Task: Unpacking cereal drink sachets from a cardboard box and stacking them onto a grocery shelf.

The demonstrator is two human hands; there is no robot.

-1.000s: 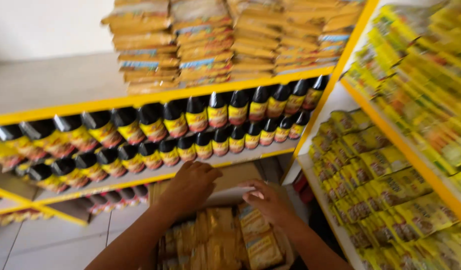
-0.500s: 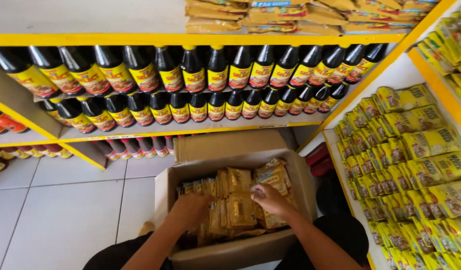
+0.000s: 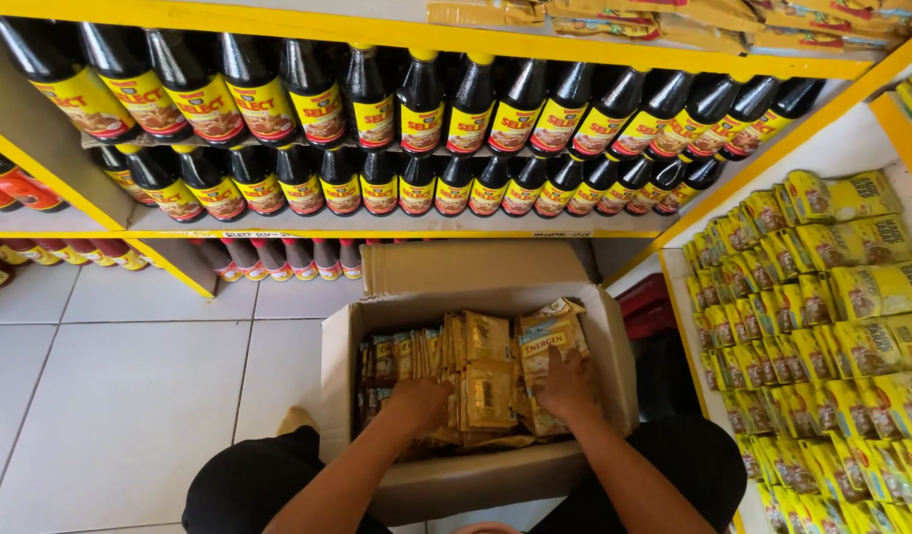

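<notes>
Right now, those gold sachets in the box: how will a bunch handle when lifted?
The gold sachets look thin and flat, so probably light and floppy. Glossy film suggests they may slide apart. Packed upright in the cardboard box, neighbours could topple.

one cardboard box (image 3: 476, 480), two hands, countless sachets (image 3: 487, 371).

The box (image 3: 476, 485) sits on the floor (image 3: 120, 396) before the bottle shelves (image 3: 396, 222), sachets (image 3: 485, 371) inside it under both hands, with pouches (image 3: 822, 336) shelved to its right.
</notes>
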